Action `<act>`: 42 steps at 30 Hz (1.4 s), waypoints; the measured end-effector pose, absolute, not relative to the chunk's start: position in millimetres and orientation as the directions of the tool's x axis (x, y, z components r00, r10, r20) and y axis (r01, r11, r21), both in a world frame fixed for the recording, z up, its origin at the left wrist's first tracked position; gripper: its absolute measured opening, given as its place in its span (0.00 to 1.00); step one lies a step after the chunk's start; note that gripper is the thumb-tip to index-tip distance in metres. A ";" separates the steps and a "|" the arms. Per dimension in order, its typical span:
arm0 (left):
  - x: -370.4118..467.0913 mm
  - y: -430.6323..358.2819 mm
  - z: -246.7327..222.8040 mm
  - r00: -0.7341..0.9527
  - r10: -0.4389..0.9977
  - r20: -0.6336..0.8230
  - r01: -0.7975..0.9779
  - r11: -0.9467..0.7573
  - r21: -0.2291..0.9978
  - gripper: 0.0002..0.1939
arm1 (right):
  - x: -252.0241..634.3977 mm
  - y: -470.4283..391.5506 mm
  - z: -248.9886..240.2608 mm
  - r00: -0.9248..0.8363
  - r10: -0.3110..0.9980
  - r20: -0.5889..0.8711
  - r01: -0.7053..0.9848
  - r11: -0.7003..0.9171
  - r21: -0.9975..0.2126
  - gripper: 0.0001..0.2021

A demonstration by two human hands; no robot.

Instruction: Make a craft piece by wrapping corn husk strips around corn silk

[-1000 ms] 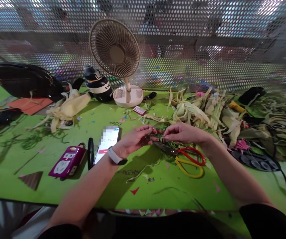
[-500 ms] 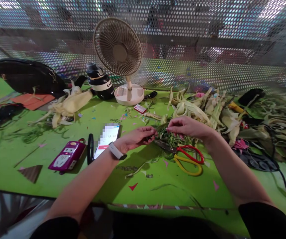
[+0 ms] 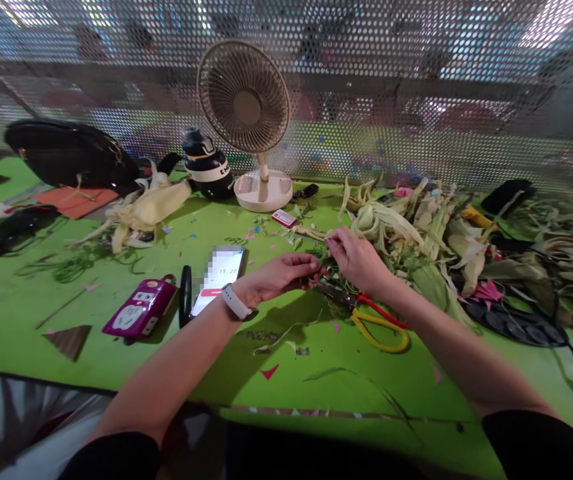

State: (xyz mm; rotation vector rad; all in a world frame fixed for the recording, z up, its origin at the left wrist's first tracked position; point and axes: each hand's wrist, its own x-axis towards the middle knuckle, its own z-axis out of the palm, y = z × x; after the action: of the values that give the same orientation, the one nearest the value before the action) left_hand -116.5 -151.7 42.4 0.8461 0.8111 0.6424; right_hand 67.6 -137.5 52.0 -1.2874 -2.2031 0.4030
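My left hand [image 3: 291,272], wearing a pale-strapped watch [image 3: 236,303] at the wrist, is closed in a pinch above the table. Close by and slightly higher, my right hand [image 3: 354,259] pinches with thumb and forefinger. Whatever the fingertips hold is too thin to make out; a bit of dark green shows between the hands. Just below them lie scissors [image 3: 380,333] with one red and one yellow handle, blades pointing left under the fingers. Green shredded strands and pale dried corn husks [image 3: 386,223] are heaped behind and to the right of my right hand.
A lit phone [image 3: 221,270] and a purple power socket [image 3: 140,308] lie left of my hands. Behind stand a fan [image 3: 246,107] and a black bottle [image 3: 207,167]. More husks [image 3: 151,203] sit left, near a black bag [image 3: 71,153]. Scraps dot the green table [image 3: 286,393].
My right hand has moved left and slightly up, over the strands, and now covers part of the scissors' red handle. My left hand stays nearly in place. The view has shifted slightly.
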 end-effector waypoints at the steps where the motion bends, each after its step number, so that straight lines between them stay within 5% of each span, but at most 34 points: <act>1: -116.1 -151.7 41.8 0.547 0.761 -0.349 -0.180 0.514 0.839 0.08 | 66.9 -137.1 49.6 -0.393 0.860 0.326 0.714 0.508 -0.482 0.09; 8: -111.6 -152.9 35.6 0.537 0.803 -0.260 -0.305 0.472 0.827 0.12 | 66.7 -134.0 44.2 -0.367 0.846 0.387 0.708 0.524 -0.473 0.09; 17: -104.6 -153.0 22.4 0.481 0.847 -0.224 -0.452 0.459 0.765 0.10 | 66.6 -133.2 51.9 -0.283 0.950 0.131 0.476 0.257 -0.841 0.08; 25: -102.3 -161.1 30.0 0.481 0.866 -0.134 -0.207 0.260 0.943 0.11 | 67.2 -128.4 44.5 -0.325 0.920 0.219 0.510 0.365 -0.779 0.08; 30: -98.1 -160.3 30.3 0.392 0.875 -0.286 -0.549 0.472 0.690 0.02 | 71.5 -131.3 52.4 -0.236 0.928 0.288 0.256 0.346 -0.903 0.13; 34: -100.8 -153.2 31.1 0.426 0.844 -0.328 -0.678 0.537 0.502 0.08 | 76.3 -134.7 57.2 -0.348 0.914 0.208 0.267 0.309 -0.913 0.06; 38: -102.5 -151.2 32.8 0.425 0.853 -0.304 -0.719 0.522 0.460 0.08 | 71.2 -131.5 43.1 -0.403 0.915 0.030 0.382 0.198 -0.903 0.10; 42: -101.3 -155.1 34.6 0.458 0.840 -0.292 -0.703 0.543 0.459 0.07 | 62.5 -129.1 30.3 -0.400 0.916 -0.010 0.241 0.095 -0.966 0.21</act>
State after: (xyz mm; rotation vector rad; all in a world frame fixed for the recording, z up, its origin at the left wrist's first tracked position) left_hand -101.3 -155.1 34.6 0.2913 0.5238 0.9668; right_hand 62.5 -129.1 30.3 -1.1429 -1.7324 1.3374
